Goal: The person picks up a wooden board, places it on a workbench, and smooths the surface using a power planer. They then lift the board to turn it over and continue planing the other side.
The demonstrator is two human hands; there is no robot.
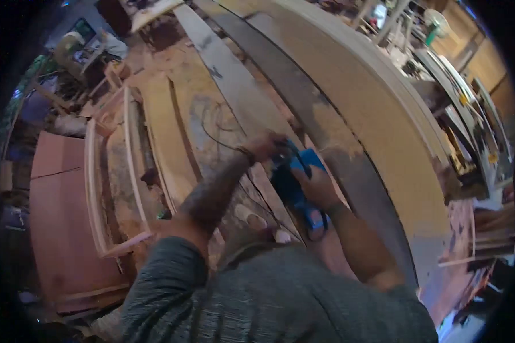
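Near the middle of the head view, a blue power tool point(294, 186) rests on a long wooden board point(229, 77). My left hand point(267, 147) is closed on the front part of the tool, with a dark band at its wrist. Around the tool's rear handle my right hand point(317, 186) is wrapped. A dark cable point(220, 144) loops over the area left of the tool. The underside of the tool is hidden against the board.
Long boards point(349, 103) lie to the right. A wooden frame point(134, 171) and a reddish panel point(63, 211) are at the left. Stacked pieces point(463, 108) stand at the upper right, near a fan point(436, 24). A person point(71, 48) appears at the upper left.
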